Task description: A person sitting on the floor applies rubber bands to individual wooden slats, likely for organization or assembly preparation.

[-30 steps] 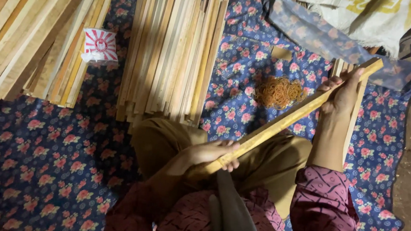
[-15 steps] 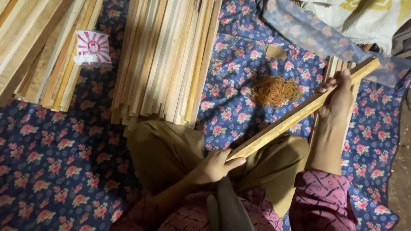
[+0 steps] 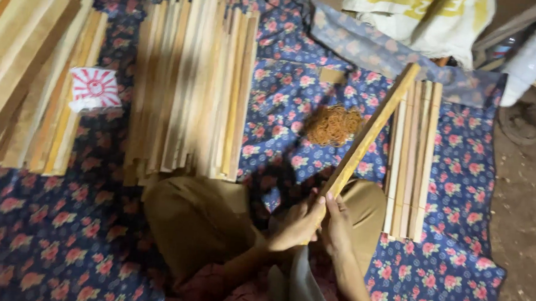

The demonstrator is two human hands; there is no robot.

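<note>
I hold one long pale wooden slat (image 3: 374, 128) by its near end; it slants up and to the right, its far tip over the blue cloth. My left hand (image 3: 298, 225) grips the near end from the left. My right hand (image 3: 337, 223) closes on the same end from the right, touching the left hand. Both hands are over my lap, above olive trousers (image 3: 198, 220). A small row of several slats (image 3: 412, 157) lies flat just right of the held slat.
A wide stack of slats (image 3: 189, 84) lies ahead on the blue floral cloth (image 3: 53, 243). More slats (image 3: 30, 80) lie at the left with a small red-and-white packet (image 3: 95, 89) on them. A heap of brown rubber bands (image 3: 334, 124) sits mid-cloth. Pale sacks (image 3: 424, 19) and bare ground (image 3: 524, 210) are at right.
My right hand slid from the slat's far end down to its near end beside my left hand. The slat swung steeper. The row of slats at right is now uncovered.
</note>
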